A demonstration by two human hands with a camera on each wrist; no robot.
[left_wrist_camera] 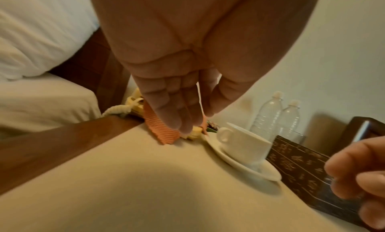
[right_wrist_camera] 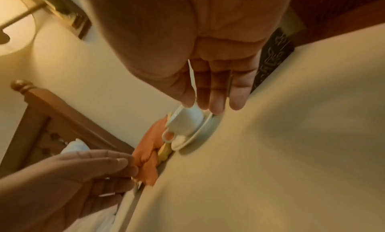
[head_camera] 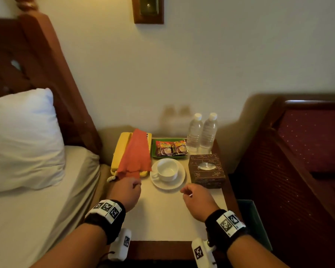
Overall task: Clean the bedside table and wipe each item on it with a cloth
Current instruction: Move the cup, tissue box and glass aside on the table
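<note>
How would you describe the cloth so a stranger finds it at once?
On the bedside table next to the bed, look at the back left corner, where a yellow telephone lies. The orange cloth is draped over it, the only soft, ribbed thing there.

- A hotel bedroom was indicated by a made bed [head_camera: 37, 200] with a white pillow [head_camera: 23, 140] and carved headboard [head_camera: 37, 60].
- Guest supplies were laid on the table [head_camera: 162, 219]: water bottles [head_camera: 201, 132], sachet tray [head_camera: 169, 148], telephone [head_camera: 120, 149].
</note>
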